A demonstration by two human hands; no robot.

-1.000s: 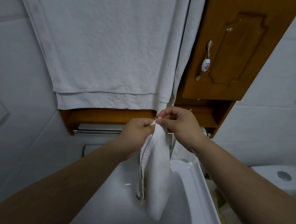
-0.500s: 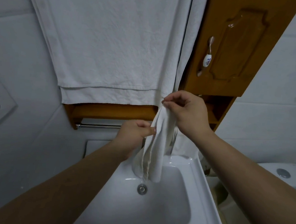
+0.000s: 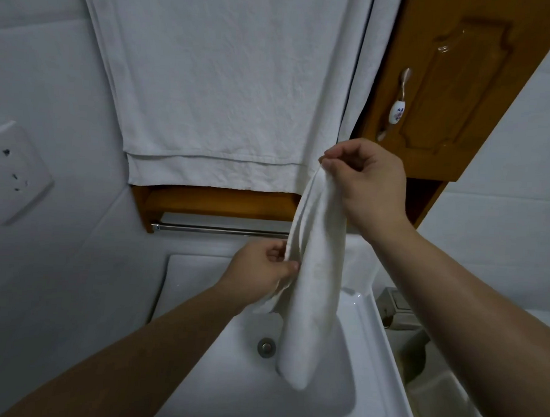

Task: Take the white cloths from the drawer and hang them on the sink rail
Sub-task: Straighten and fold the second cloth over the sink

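A small white cloth (image 3: 313,294) hangs bunched and long above the white sink (image 3: 367,359). My right hand (image 3: 365,185) pinches its top corner, raised in front of the wooden cabinet. My left hand (image 3: 260,272) grips the cloth's left edge lower down, just below the metal rail (image 3: 217,230). The rail runs under a wooden shelf behind the sink; its right part is hidden by the cloth. The cloth's lower end dangles over the basin near the drain (image 3: 266,347).
A large white towel (image 3: 229,86) hangs over the wall above the shelf. A wooden cabinet door (image 3: 451,90) with a ceramic handle is upper right. A wall socket (image 3: 10,172) sits at the left. A toilet tank is at the lower right.
My right hand has lifted the cloth's corner up and to the right. My left hand has slid down along the cloth's edge, so the two hands have parted and the cloth stretches longer.
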